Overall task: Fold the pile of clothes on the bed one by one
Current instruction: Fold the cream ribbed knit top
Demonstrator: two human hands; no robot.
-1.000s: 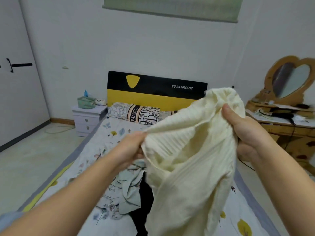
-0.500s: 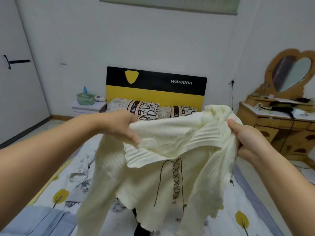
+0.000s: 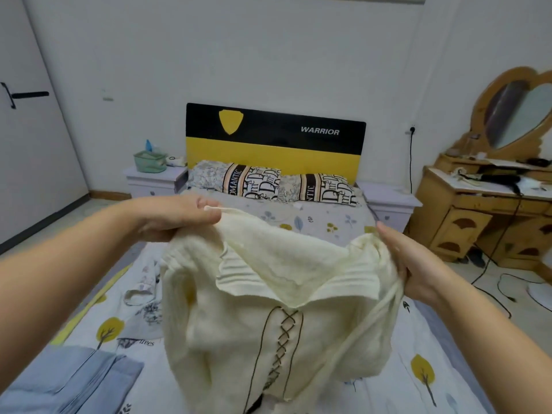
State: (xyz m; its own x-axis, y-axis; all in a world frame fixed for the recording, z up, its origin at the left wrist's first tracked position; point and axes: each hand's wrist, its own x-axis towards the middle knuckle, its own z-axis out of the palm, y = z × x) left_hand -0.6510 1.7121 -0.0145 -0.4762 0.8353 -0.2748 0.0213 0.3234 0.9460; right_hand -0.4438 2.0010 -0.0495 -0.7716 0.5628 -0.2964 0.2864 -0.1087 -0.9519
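Head view, starting at the left edge: a folded pale blue garment (image 3: 74, 380) lay at the near left corner of the bed (image 3: 328, 218), which I took to be a piece already dealt with. Beside it, further up the tree-printed sheet, a small crumpled patterned garment (image 3: 143, 289) waited unfolded. My left hand (image 3: 176, 216) was raised over the bed, its fingers curled round one shoulder of the cream ribbed knit sweater with dark criss-cross lacing down the front (image 3: 277, 318), pinching the edge near the collar. The sweater hung between my hands above the middle of the mattress, front facing me, collar flopped open, hem drooping toward the sheet. My right hand (image 3: 409, 264) held the other shoulder, thumb on my side of the knit and the fingers mostly hidden behind the fabric, gripping it.

I judged that I was at the spreading stage for this one: garment picked out and held up by the shoulders, not yet laid down. The next move called for lowering it flat on the open sheet, smoothing it, then bringing the sleeves in; the loose knit and dangling cord (image 3: 358, 333) looked likely to bunch.
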